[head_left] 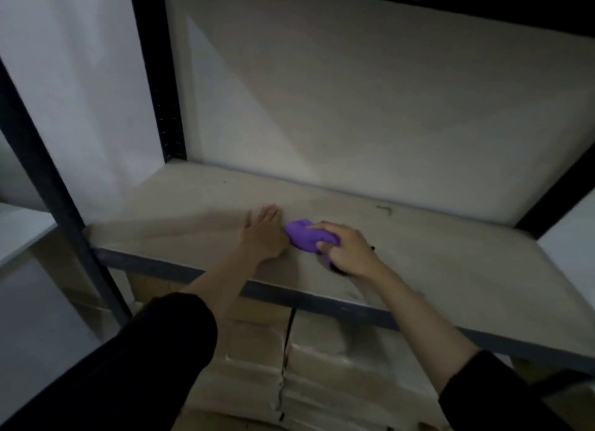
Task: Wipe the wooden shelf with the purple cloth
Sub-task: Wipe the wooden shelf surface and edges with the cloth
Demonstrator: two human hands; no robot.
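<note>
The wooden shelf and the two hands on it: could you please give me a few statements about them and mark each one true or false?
1. The right hand grips the bunched purple cloth on the pale wooden shelf board. True.
2. The left hand holds a spray bottle. False: it holds nothing and lies flat, palm down, on the board.
3. The cloth lies at the far right end of the shelf. False: it is near the middle, just right of the left hand.
4. Both forearms are bare below dark pushed-up sleeves. True.
5. Stacked pale cardboard boxes sit under the shelf. True.
6. The shelf frame is white plastic. False: its dark metal upright is visible.
</note>
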